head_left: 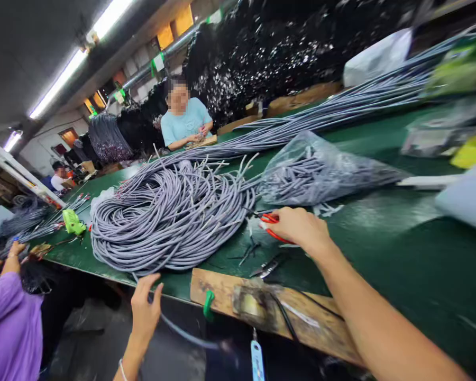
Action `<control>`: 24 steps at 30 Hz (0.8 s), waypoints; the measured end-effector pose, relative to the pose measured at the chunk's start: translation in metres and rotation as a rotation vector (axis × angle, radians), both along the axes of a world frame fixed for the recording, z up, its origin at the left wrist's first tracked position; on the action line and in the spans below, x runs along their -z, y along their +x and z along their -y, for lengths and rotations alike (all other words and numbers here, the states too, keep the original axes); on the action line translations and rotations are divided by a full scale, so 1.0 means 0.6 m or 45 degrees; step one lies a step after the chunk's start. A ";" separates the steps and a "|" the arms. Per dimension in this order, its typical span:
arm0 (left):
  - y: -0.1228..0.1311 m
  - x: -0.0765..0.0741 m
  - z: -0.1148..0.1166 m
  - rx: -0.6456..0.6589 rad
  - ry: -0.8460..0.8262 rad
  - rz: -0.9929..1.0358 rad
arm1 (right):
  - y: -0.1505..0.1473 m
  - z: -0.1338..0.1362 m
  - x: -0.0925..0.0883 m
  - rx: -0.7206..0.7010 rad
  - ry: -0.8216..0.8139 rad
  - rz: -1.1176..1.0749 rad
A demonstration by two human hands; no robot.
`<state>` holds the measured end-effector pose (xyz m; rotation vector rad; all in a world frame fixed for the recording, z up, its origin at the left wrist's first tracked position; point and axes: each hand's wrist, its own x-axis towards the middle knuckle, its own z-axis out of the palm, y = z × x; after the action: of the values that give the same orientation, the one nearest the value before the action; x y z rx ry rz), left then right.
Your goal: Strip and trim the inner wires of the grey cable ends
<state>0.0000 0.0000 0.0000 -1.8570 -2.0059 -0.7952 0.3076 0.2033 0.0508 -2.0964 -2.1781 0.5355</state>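
Here, your right hand (301, 228) grips a red-handled tool (268, 218), its tip at the right edge of the large coil of grey cables (170, 222) on the green table (384, 248). Your left hand (145, 307) is open, thumb parted from curved fingers, beside a drooping cable (184, 334), as a co-worker in light blue (187, 124) sits opposite.
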 end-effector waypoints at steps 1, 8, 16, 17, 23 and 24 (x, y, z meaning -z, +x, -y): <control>0.003 0.001 -0.018 -0.046 0.002 -0.011 | 0.005 -0.002 0.000 0.023 0.003 0.009; 0.005 -0.029 -0.058 -0.042 -0.027 0.039 | 0.046 -0.013 0.002 0.047 -0.017 0.063; -0.045 -0.115 -0.014 -0.162 0.518 0.937 | -0.007 -0.004 0.014 -0.686 -0.022 -0.170; -0.043 -0.127 -0.013 -0.129 0.587 1.069 | -0.019 -0.001 0.020 -0.767 -0.042 -0.179; 0.004 -0.197 -0.024 0.250 0.763 1.339 | -0.055 0.004 0.054 -0.960 -0.096 -0.240; 0.012 -0.204 -0.031 0.310 0.740 1.293 | -0.055 0.003 0.058 -0.952 -0.089 -0.266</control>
<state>0.0073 0.0186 0.1222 -1.4481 -1.6308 -2.4437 0.2743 0.2014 0.0162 -1.1066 -2.7787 0.8319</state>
